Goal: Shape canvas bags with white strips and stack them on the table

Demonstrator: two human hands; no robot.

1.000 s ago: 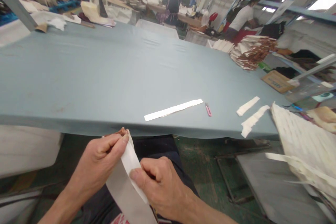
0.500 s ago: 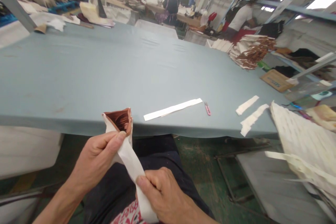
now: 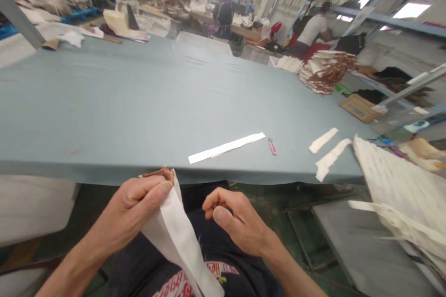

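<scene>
My left hand (image 3: 144,202) pinches a white fabric piece with brown lining (image 3: 170,174) over my lap, just off the table's front edge. The thumb presses a long white strip (image 3: 181,232) against the piece's upper end. From there the strip hangs down over the dark printed clothing, its lower end running out of the frame. My right hand (image 3: 233,220) is off the strip, to its right. Its fingers are loosely curled with the thumb apart, and nothing shows in them. The left fingers behind the fabric are hidden.
On the blue-grey table (image 3: 139,97) lie a flat white strip (image 3: 226,147), pink thread snips (image 3: 272,146) and two cream scraps (image 3: 332,160). A stack of brown-and-white pieces (image 3: 327,72) sits at the far right. Pale material (image 3: 393,181) covers the right side. Two people are beyond the table.
My right hand has let go of the white strip and moved up and right. My left hand keeps its pinch; the piece's brown opening has tipped down and is less visible.
</scene>
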